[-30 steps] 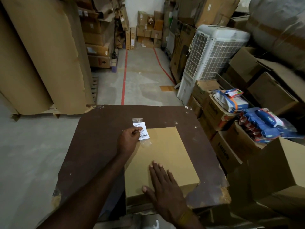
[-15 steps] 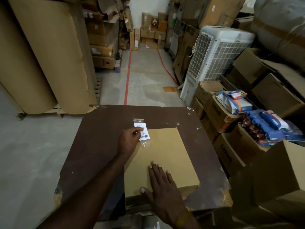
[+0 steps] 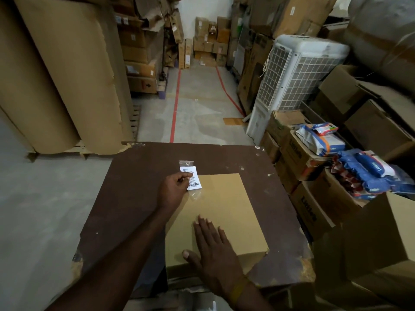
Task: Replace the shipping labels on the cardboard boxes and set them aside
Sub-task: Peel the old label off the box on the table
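Note:
A flat brown cardboard box lies on the dark brown table, near its front edge. My left hand pinches a white shipping label with a barcode, in a clear plastic sleeve, over the box's far left corner. My right hand rests flat, fingers spread, on the near part of the box top.
Big rolls of brown paper stand on a pallet at the left. A white air cooler and stacked cartons with blue packets crowd the right. An aisle with red floor lines runs ahead beyond the table.
The hands, the label and the box hold the same places. Only the head camera has shifted slightly.

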A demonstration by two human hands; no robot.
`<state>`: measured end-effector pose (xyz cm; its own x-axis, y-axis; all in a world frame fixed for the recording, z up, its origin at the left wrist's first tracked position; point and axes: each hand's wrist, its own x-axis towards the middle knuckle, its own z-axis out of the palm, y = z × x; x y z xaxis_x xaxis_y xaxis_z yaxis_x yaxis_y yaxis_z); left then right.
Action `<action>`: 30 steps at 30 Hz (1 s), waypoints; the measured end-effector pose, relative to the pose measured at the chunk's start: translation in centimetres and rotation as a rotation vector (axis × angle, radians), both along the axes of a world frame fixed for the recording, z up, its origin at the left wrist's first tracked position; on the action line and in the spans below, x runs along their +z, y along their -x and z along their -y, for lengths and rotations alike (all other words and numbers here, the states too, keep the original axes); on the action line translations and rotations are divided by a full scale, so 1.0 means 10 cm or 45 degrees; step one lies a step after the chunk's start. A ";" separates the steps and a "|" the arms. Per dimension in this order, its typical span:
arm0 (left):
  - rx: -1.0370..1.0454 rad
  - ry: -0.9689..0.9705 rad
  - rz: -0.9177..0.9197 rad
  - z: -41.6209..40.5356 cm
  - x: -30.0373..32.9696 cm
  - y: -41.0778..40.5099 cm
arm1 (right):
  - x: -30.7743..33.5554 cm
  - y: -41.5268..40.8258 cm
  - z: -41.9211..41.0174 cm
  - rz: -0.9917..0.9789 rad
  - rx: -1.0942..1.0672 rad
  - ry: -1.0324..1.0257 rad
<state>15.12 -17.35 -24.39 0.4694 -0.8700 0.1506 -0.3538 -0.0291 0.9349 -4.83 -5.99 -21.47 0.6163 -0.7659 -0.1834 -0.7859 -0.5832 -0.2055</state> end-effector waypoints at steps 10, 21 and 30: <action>-0.011 -0.004 0.000 -0.01 0.01 -0.01 | 0.15 -0.06 0.54 0.030 -0.125 -0.088; -0.026 -0.019 -0.079 0.00 0.00 0.01 | -0.03 0.36 0.91 0.000 -0.148 0.049; -0.038 -0.046 -0.065 0.01 0.02 -0.01 | 0.18 0.11 0.64 0.220 0.021 -0.048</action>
<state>15.27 -17.44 -24.23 0.4494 -0.8883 0.0951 -0.3067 -0.0534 0.9503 -5.90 -12.37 -19.69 0.6537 -0.7498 -0.1019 -0.7272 -0.5852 -0.3589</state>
